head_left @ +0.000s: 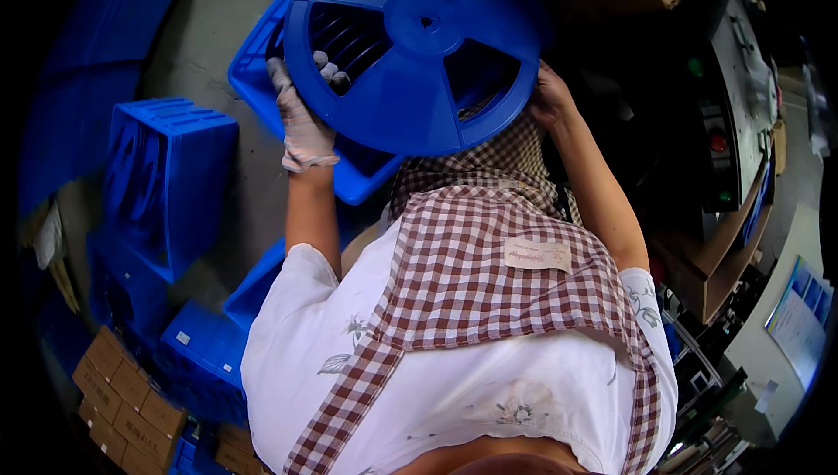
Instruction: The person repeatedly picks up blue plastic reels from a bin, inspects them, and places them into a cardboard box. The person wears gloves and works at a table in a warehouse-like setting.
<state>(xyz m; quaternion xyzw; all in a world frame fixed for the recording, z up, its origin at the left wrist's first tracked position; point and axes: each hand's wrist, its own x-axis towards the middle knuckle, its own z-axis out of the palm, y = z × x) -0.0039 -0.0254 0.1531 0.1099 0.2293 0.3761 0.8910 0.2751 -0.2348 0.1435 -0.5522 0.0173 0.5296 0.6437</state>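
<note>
Head view: A gloved left hand (305, 126) gripped a blue reel (425, 23) over a blue crate (251, 69), fingers (328, 72) curled behind its flange; the bare right hand (548, 98) held the opposite rim, fingers apparently closed, though mostly hidden.

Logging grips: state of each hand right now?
Left hand: closed, holding the blue reel.
Right hand: at the reel's right edge; fingers hidden, grip cannot be told.

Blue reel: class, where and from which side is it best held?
Probably hold the blue reel by its rim, from left and right: it is broad and round, and the window at the left hand should let fingers wrap the rim.
</note>
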